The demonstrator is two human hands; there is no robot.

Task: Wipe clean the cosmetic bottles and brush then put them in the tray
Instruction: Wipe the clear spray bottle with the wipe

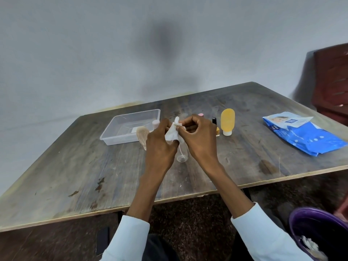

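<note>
I see both hands raised together over the table (pixel 75 166). My left hand (pixel 160 146) is curled around a clear spray bottle (pixel 181 156), whose base points toward me below the fingers. My right hand (pixel 199 136) pinches a white wipe (pixel 172 133) against the bottle's top end. The clear tray (pixel 113 134) sits just left of the left hand; a small pink-capped bottle (pixel 156 124) shows at its near right corner, though I cannot tell whether it stands inside. A tan brush (pixel 142 135) lies against the tray's front edge, close to the left hand. Right of the right hand stand a black-capped item (pixel 214 120) and a yellow bottle (pixel 227 121), cap down. Farther right lies a blue wipes pack (pixel 301 134). A purple bin (pixel 320 234), low right, holds crumpled white wipes.
</note>
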